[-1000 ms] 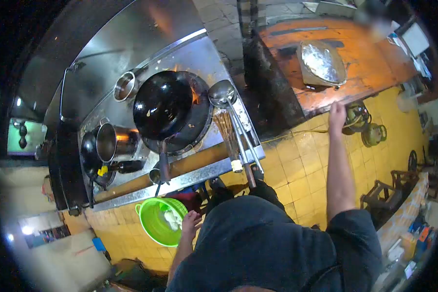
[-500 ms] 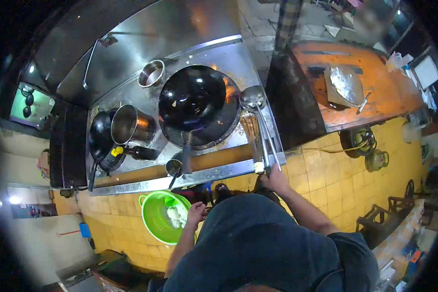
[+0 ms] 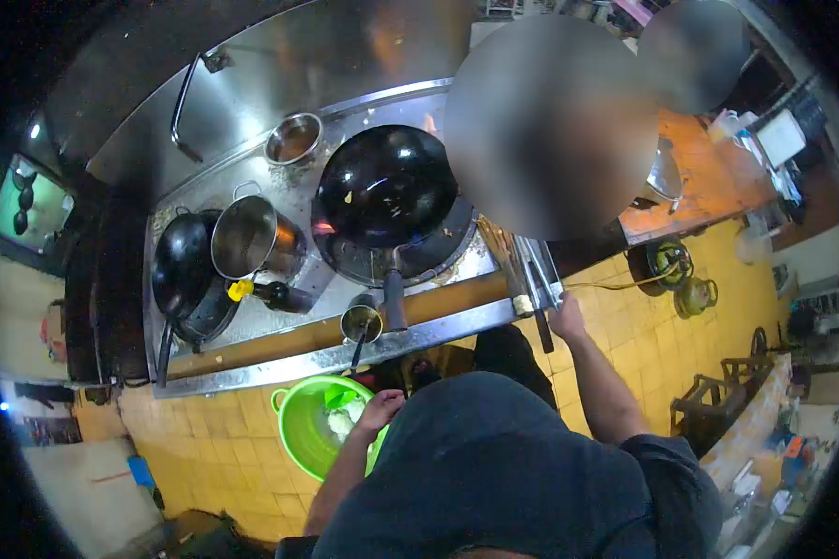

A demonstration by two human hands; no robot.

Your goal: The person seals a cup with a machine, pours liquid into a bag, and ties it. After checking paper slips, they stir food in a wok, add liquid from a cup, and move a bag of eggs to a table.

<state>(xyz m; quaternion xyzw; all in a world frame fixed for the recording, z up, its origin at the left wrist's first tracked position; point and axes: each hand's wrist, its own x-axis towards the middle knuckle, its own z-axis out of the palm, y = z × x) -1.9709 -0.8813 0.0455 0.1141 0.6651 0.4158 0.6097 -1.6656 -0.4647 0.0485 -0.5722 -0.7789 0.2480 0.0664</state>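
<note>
Though left hand as before at green bowl, grip unclear, right hand newly clenched around ladle handle.

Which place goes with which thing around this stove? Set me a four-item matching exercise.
Things:
1 black wok
2 green basin
3 steel pot
4 ladle handles

Places:
A at the right hand, by the stove's right front corner
B left of the wok
C over the lit burner
D at the left hand, below the stove's front edge

Pairs: 1-C; 2-D; 3-B; 4-A
</note>
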